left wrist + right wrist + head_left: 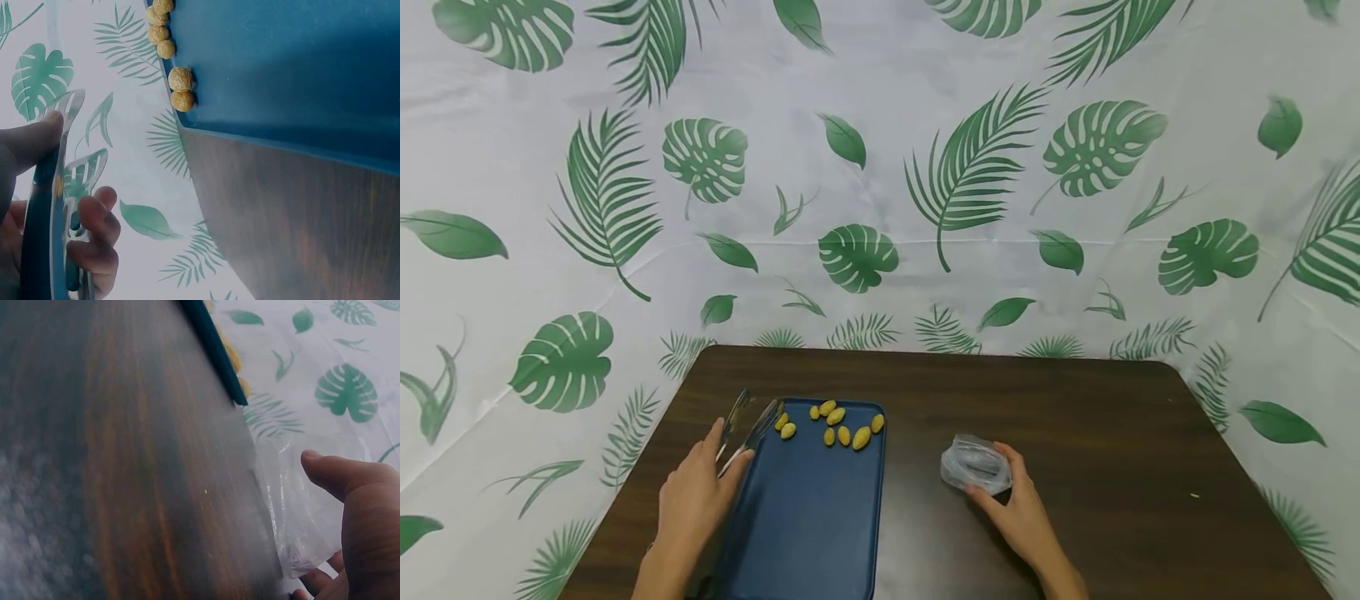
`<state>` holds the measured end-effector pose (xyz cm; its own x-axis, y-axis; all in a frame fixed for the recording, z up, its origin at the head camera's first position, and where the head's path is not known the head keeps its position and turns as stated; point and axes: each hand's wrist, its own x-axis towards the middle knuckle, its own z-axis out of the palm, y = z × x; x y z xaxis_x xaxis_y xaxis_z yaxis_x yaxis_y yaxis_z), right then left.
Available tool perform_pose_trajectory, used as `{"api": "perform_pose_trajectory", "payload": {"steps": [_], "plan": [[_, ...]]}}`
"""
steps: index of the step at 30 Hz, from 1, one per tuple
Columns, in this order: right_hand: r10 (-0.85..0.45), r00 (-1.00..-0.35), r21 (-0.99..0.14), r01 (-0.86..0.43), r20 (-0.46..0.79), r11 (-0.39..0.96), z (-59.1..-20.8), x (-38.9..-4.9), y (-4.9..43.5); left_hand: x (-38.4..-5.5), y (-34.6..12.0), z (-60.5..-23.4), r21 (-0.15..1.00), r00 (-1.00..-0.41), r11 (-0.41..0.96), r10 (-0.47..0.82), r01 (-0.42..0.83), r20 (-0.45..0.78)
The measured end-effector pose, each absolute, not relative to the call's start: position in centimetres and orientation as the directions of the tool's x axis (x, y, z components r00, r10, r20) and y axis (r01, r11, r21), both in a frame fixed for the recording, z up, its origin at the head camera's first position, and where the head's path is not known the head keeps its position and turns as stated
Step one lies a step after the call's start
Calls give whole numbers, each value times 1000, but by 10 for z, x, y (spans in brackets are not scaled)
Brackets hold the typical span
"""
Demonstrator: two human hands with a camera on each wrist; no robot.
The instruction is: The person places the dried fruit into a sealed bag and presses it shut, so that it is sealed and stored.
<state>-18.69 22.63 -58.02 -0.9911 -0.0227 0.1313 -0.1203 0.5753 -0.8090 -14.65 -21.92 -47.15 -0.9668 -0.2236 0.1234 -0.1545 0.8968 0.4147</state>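
Observation:
My left hand (694,492) holds a pair of metal tongs (763,423) with dark handle parts, thumb on one arm and fingers around the other. The tongs' tips are spread apart with nothing between them, over the tray's far left corner. On the dark blue tray (812,517), several small yellow wrinkled fruits (861,437) lie along the far end, two of them (181,87) together near one corner. To the right of the tray, my right hand (1022,517) grips a crumpled clear plastic bag (970,463) between thumb and fingers, its opening facing up.
The brown wooden table (1112,467) has rounded far corners. A white cloth with green leaf prints (880,167) hangs behind and around it. A tiny pale scrap (1194,496) lies on the table at the right.

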Motion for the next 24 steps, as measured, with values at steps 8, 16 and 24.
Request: {"api": "perform_pose_trajectory", "payload": {"steps": [8, 16, 24], "plan": [[-23, -988, -814, -141, 156, 564, -581, -191, 225, -154, -215, -476, 471, -963, 865, -247, -171, 104], [-41, -991, -827, -126, 125, 548, -579, -192, 225, -157, -210, -483, 423, -970, 894, -214, -149, 111], [-35, -992, -829, -120, 121, 546, -580, -190, 226, -158, -211, -493, 400, -974, 906, -197, -136, 116]]}}
